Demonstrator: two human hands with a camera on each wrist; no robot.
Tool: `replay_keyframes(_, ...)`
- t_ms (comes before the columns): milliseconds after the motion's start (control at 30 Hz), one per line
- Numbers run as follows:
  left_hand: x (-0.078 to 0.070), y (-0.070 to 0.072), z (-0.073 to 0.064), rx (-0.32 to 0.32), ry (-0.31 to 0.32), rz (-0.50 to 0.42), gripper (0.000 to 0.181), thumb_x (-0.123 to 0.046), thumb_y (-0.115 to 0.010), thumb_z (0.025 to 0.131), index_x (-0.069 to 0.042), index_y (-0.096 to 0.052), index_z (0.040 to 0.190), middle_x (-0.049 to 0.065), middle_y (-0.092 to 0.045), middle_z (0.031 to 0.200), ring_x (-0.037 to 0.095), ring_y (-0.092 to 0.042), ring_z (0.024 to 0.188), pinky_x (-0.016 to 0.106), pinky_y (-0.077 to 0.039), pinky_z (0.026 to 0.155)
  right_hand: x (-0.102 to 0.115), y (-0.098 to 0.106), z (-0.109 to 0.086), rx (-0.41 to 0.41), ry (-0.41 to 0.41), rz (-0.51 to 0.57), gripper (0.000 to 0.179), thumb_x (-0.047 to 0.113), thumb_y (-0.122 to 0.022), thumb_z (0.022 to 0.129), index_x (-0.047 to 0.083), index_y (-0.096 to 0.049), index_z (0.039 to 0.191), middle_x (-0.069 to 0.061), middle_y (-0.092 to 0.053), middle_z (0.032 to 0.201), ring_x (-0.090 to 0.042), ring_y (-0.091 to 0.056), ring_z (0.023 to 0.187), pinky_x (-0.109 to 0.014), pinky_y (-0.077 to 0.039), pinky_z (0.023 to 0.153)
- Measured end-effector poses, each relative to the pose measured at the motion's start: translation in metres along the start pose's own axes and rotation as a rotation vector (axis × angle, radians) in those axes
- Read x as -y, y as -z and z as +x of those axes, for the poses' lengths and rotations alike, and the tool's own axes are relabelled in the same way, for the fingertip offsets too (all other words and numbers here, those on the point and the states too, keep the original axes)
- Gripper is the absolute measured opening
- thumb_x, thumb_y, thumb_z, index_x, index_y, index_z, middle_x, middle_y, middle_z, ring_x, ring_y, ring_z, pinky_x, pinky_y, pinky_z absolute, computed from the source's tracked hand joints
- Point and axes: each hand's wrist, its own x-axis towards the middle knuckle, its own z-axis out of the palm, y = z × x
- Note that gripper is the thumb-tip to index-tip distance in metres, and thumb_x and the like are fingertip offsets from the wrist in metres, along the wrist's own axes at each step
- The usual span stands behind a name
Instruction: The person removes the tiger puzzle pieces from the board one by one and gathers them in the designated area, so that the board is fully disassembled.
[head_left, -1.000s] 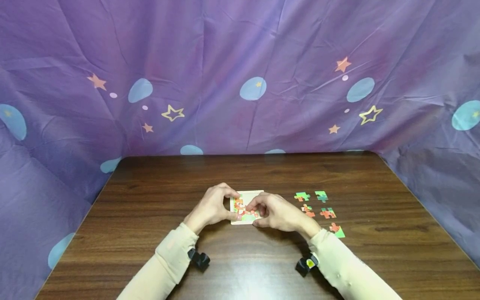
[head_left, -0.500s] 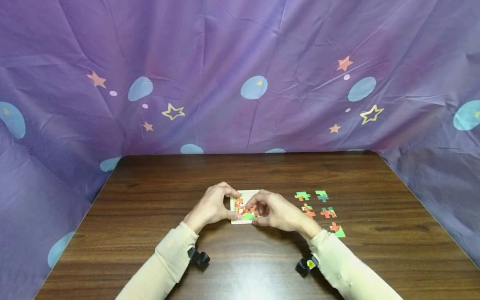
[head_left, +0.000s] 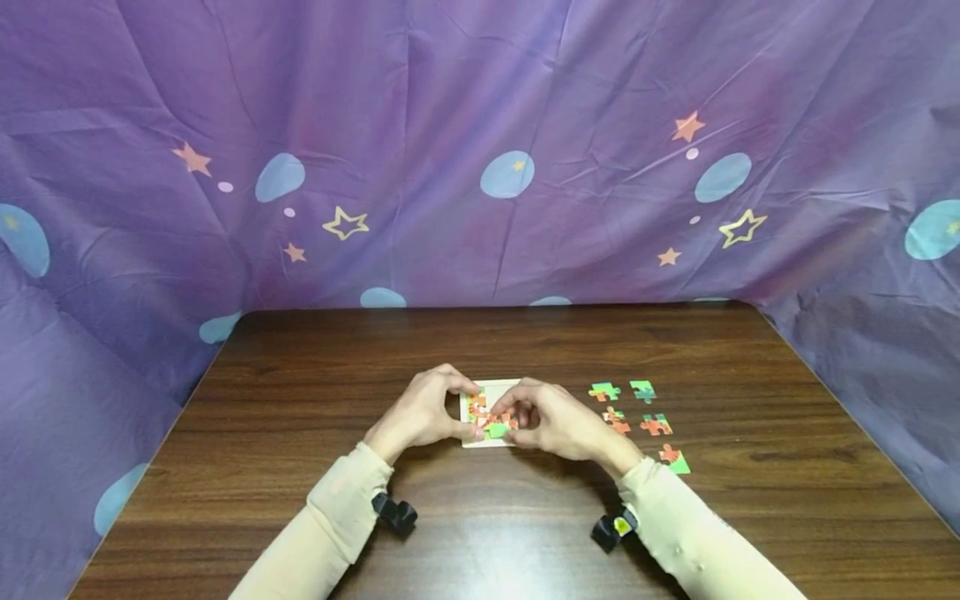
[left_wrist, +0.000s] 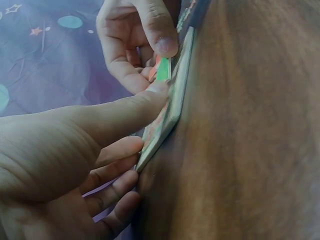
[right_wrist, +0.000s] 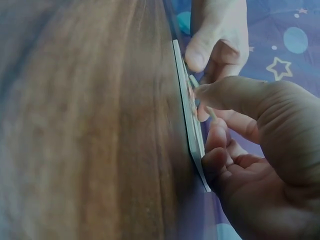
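Note:
A small white-rimmed jigsaw tray [head_left: 491,444] lies near the middle of the table, with red-and-green pieces along its left side. My left hand [head_left: 423,412] holds the tray's left side, fingertips at its edge and thumb [left_wrist: 135,107] over the front corner. A green-and-red puzzle piece [left_wrist: 163,70] sits tilted over the tray's front part. My right hand [head_left: 558,423] pinches this piece between thumb and fingers. In the left wrist view, the left thumb tip is right beside the piece; whether it touches is unclear. The right hand hides the tray's right side.
Several loose puzzle pieces [head_left: 656,425] lie apart on the brown wooden table [head_left: 337,350], right of the right hand. A purple cloth [head_left: 420,125] with stars and blue ovals hangs behind and at both sides.
The puzzle piece has shifted slightly within the tray, and its green part shows more. My right thumb has come up a little against it. The left hand keeps its place.

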Motion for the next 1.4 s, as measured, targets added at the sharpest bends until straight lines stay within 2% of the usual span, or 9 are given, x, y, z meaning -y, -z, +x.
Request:
replay_keyframes(233,0.000,0.003,0.002,0.041,0.030,0.007,0.077,-0.026,-0.111,0.066,-0.008,-0.080,0.134,0.006,-0.074,0.131,0.031,-0.067,0.128,0.048,-0.051,0.118,0.000,0.008,0.000,-0.018,-0.019,0.050,0.034,0.005,-0.088,0.091,0.012,-0.078,0.122,-0.001,-0.068,0.099,-0.012,-0.064,0.083,-0.024,-0.057,0.070)
replay_keyframes(467,0.000,0.002,0.003,0.047,0.043,0.016,0.078,-0.026,-0.111,0.065,-0.009,-0.079,0.134,0.006,-0.073,0.130,0.030,-0.066,0.126,0.048,-0.053,0.116,0.003,0.032,-0.003,-0.084,-0.001,0.107,0.032,0.001,-0.085,0.093,0.011,-0.078,0.123,-0.004,-0.067,0.097,-0.016,-0.063,0.084,-0.022,-0.052,0.068)
replay_keyframes(567,0.001,0.003,0.003,0.041,0.032,0.015,0.076,-0.026,-0.111,0.065,-0.009,-0.080,0.133,0.005,-0.073,0.129,0.030,-0.066,0.125,0.049,-0.053,0.116,0.007,0.046,-0.006,-0.124,0.018,0.131,0.033,0.000,-0.085,0.093,0.010,-0.079,0.124,-0.006,-0.069,0.100,-0.016,-0.063,0.085,-0.022,-0.052,0.068)
replay_keyframes(733,0.018,-0.004,0.006,0.011,-0.033,0.036,0.075,-0.031,-0.111,0.064,-0.012,-0.082,0.130,0.002,-0.073,0.126,0.027,-0.068,0.119,0.045,-0.056,0.110,0.014,0.066,-0.013,-0.183,0.042,0.170,0.034,-0.002,-0.085,0.093,0.008,-0.078,0.125,-0.008,-0.071,0.102,-0.015,-0.064,0.086,-0.021,-0.054,0.070)
replay_keyframes(833,0.018,-0.002,0.005,0.015,-0.033,0.017,0.075,-0.032,-0.112,0.063,-0.013,-0.082,0.130,0.002,-0.073,0.127,0.027,-0.068,0.120,0.046,-0.055,0.112,0.018,0.076,-0.018,-0.213,0.033,0.177,0.033,-0.002,-0.084,0.094,0.008,-0.078,0.125,-0.007,-0.069,0.097,-0.013,-0.063,0.084,-0.021,-0.055,0.069)
replay_keyframes(1000,0.028,-0.010,0.007,-0.003,-0.061,0.039,0.075,-0.035,-0.111,0.064,-0.013,-0.082,0.129,0.001,-0.074,0.125,0.025,-0.068,0.116,0.044,-0.057,0.107,0.022,0.088,-0.029,-0.221,0.036,0.158,0.032,0.000,-0.084,0.096,0.009,-0.077,0.127,-0.008,-0.068,0.095,-0.013,-0.063,0.082,-0.022,-0.054,0.067)
replay_keyframes(1133,0.023,-0.008,0.005,-0.016,-0.088,0.052,0.075,-0.034,-0.111,0.064,-0.011,-0.082,0.129,0.002,-0.074,0.123,0.024,-0.068,0.113,0.042,-0.058,0.104,0.024,0.102,-0.043,-0.231,0.026,0.135,0.033,0.000,-0.083,0.097,0.010,-0.077,0.128,-0.010,-0.069,0.096,-0.015,-0.065,0.083,-0.023,-0.057,0.067)
replay_keyframes(1233,0.004,0.001,0.000,0.008,-0.049,0.019,0.075,-0.029,-0.112,0.064,-0.008,-0.082,0.129,0.004,-0.074,0.124,0.027,-0.068,0.118,0.046,-0.056,0.110,0.025,0.112,-0.057,-0.244,0.004,0.116,0.033,0.000,-0.082,0.099,0.010,-0.076,0.129,-0.011,-0.070,0.098,-0.014,-0.066,0.084,-0.023,-0.058,0.068)
replay_keyframes(1400,-0.001,0.001,0.000,0.014,-0.007,0.026,0.075,-0.025,-0.112,0.064,-0.007,-0.081,0.130,0.005,-0.074,0.126,0.028,-0.068,0.120,0.046,-0.054,0.113,0.024,0.126,-0.079,-0.259,-0.013,0.079,0.032,0.001,-0.080,0.101,0.010,-0.075,0.131,-0.010,-0.071,0.100,-0.013,-0.067,0.085,-0.025,-0.059,0.069)
